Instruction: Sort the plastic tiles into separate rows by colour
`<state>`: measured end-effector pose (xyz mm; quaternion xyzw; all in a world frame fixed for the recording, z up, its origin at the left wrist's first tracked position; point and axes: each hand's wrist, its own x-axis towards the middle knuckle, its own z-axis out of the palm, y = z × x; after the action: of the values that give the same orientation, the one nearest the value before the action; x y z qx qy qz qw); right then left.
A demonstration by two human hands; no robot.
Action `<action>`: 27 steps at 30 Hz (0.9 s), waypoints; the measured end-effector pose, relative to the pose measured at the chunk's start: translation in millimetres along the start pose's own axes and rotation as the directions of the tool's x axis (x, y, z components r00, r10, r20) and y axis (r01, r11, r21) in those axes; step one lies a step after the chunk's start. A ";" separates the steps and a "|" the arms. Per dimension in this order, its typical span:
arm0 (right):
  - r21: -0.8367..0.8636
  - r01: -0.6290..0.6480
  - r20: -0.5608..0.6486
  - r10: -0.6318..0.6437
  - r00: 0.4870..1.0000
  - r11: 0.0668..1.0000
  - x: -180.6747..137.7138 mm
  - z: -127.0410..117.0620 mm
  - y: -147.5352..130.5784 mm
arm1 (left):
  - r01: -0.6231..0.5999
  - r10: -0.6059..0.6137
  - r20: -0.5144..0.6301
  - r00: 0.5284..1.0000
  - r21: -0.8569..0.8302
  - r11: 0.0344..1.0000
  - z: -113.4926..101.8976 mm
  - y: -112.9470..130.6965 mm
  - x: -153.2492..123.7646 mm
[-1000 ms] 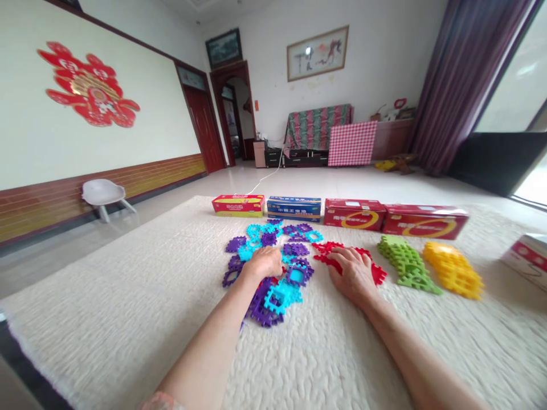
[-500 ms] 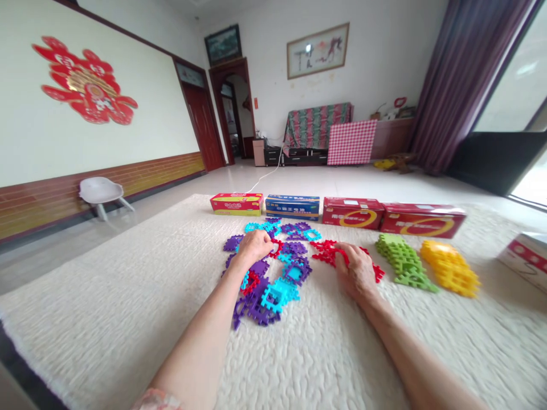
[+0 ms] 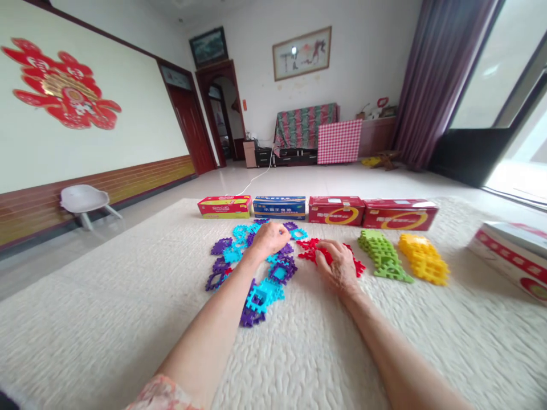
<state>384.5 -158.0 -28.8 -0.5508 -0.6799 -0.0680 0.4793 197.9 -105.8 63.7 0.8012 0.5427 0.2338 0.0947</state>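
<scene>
A mixed pile of purple interlocking plastic building pieces (image 3: 222, 246) and light-blue interlocking pieces (image 3: 267, 293) lies on the quilted mat in front of me. Over its upper part reaches my left hand (image 3: 270, 239), fingers pinched closed; whatever they hold is hidden. A bit of red shows beside my left forearm. To the right, a row of red interlocking pieces (image 3: 308, 249) lies under my right hand (image 3: 339, 265), whose curled fingers and thumb grip them. Further right are a green row of pieces (image 3: 382, 256) and a yellow row (image 3: 423, 259).
Behind the pieces stands a line of boxes: a pink-and-yellow box (image 3: 225, 207), a blue box (image 3: 280, 208) and two red boxes (image 3: 337, 211). A white-and-red box (image 3: 513, 253) sits at the right. A small white chair (image 3: 85, 199) stands beyond the light mat (image 3: 128, 307).
My left hand has moved right and farther away over the pile. The red piece near its fingertips no longer shows. My right hand stays on the red pieces; the view has turned slightly right.
</scene>
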 end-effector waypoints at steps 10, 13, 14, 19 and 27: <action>-0.323 0.110 0.184 -0.051 0.982 0.940 -3.8 2.1 0.7 | 0.108 -0.177 0.264 0.948 0.256 0.960 -52.7 -76.0 -59.3; -0.345 0.115 0.120 -0.077 0.990 0.932 -4.3 1.7 1.0 | 0.114 -0.198 0.274 0.941 0.294 0.949 -53.5 -87.9 -74.3; -0.349 0.123 0.104 -0.091 0.990 0.929 -4.8 1.7 0.9 | 0.113 -0.201 0.285 0.937 0.297 0.948 -53.2 -91.7 -78.6; -0.367 0.150 0.075 -0.131 0.988 0.918 -7.0 2.5 0.1 | 0.083 -0.174 0.331 0.928 0.271 0.959 -50.6 -104.2 -93.8; -0.377 0.152 0.056 -0.142 0.988 0.914 -7.6 2.6 0.1 | 0.000 -0.089 0.350 0.933 0.246 0.969 -46.4 -113.6 -101.5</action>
<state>382.6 -161.6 -35.8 -0.5815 -0.6996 -0.2266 0.3479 51.3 -158.6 30.5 0.8231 0.5591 0.0137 0.0988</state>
